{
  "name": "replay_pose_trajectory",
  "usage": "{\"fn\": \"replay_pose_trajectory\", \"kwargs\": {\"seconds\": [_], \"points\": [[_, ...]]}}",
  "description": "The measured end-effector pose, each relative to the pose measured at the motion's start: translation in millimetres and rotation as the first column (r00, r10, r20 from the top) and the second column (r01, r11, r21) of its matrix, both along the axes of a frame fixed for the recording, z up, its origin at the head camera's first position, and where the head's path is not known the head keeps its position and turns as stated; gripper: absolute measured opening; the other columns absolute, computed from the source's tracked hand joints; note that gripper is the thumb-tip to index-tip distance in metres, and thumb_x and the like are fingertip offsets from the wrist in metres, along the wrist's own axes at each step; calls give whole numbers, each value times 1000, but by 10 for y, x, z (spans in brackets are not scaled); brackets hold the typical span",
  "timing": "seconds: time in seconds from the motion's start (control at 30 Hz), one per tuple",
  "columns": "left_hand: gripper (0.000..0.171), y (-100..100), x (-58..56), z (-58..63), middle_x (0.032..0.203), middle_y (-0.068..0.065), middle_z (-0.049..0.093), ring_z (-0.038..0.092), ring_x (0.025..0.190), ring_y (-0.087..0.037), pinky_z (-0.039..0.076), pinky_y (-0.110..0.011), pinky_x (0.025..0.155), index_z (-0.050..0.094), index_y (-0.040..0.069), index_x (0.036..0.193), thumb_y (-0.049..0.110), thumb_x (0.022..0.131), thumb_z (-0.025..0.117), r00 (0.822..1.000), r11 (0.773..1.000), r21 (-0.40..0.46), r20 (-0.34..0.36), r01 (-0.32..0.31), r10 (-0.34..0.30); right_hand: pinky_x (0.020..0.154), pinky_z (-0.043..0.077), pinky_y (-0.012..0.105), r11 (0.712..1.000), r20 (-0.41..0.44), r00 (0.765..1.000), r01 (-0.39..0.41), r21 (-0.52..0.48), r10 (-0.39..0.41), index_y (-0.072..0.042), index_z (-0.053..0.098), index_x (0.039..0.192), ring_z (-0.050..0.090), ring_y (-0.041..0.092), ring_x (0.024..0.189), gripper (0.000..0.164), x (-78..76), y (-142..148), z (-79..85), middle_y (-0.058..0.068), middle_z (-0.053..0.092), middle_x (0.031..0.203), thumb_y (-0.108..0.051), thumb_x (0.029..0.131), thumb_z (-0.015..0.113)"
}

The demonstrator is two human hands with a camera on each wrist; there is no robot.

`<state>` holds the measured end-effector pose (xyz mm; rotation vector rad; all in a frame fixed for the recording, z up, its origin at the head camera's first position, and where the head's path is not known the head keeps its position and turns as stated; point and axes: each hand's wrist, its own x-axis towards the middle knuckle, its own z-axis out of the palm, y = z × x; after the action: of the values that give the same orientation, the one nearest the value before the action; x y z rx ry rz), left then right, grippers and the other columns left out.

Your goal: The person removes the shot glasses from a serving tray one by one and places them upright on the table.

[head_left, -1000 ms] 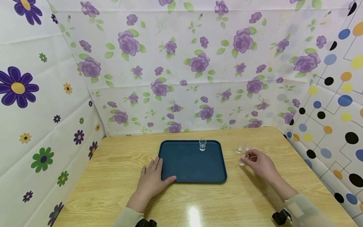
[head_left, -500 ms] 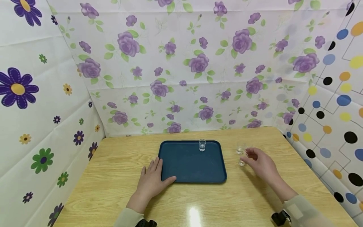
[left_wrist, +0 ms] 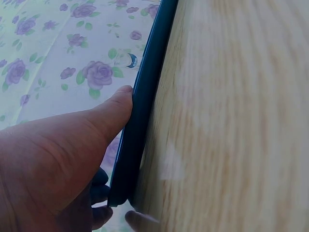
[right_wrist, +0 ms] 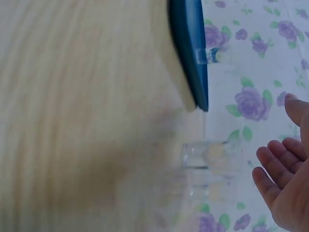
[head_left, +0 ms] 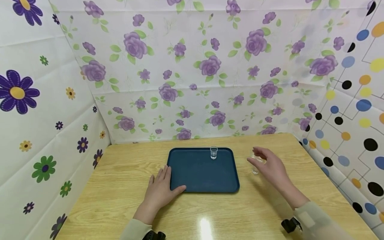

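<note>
A dark blue tray point(head_left: 204, 175) lies on the table, bearing one small clear shot glass point(head_left: 213, 153) near its back edge. My left hand point(head_left: 160, 193) rests at the tray's front left corner; in the left wrist view its thumb point(left_wrist: 118, 104) touches the rim. To the right of the tray, my right hand point(head_left: 271, 168) is raised over several clear glasses, thumb and fingers apart and holding nothing. It partly hides them in the head view, though the base of one glass point(head_left: 255, 171) shows below the thumb. The right wrist view has two glasses point(right_wrist: 194, 155) standing close together.
The wooden table point(head_left: 120, 173) ends at a floral cloth point(head_left: 192, 66) behind. More patterned cloth hangs on both sides, flowers at left and dotted cloth point(head_left: 345, 133) at right. A wristband device point(head_left: 289, 225) sits on the right sleeve.
My right hand has let go of the front glass, risen and moved slightly left, its thumb and fingers spreading. The left hand and the tray stay put.
</note>
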<state>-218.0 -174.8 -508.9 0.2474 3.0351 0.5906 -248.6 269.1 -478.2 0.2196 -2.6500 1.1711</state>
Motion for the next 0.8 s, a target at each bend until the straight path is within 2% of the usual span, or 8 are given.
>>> {"fn": "replay_pose_trajectory", "kwargs": {"seconds": [0.13,0.3,0.47,0.8], "points": [[113,5,-5,-14,179,-22,26,24,165,-45,14,-72,131,30,-1,173,73,98,71,1000,1000,-3,-2,0,0,116,47,67,998,32,998,-54,-36,55,-9,50,166,53,44,147,80,-36,-108,40,18,57,160,-56,105,73],[113,5,-5,-29,180,-22,25,23,166,-44,13,-72,131,30,-1,173,73,98,71,1000,1000,0,4,0,0,117,47,66,995,40,995,-95,-24,96,-13,47,169,53,42,149,82,-107,-280,68,15,55,163,-55,105,74],[113,-1,-21,-37,179,-22,25,23,166,-43,12,-72,132,30,-1,173,73,98,72,1000,1000,-1,-6,2,-2,117,48,64,993,19,992,-122,12,121,-10,46,169,54,42,148,81,-161,-466,93,17,56,162,-51,105,76],[114,7,-18,-57,179,-21,26,23,166,-43,10,-71,132,30,-1,173,74,98,71,1000,1000,-11,-7,5,-5,118,48,62,985,27,987,-162,52,161,-9,44,170,51,40,151,86,-298,-718,69,17,51,166,-55,104,76]]}}
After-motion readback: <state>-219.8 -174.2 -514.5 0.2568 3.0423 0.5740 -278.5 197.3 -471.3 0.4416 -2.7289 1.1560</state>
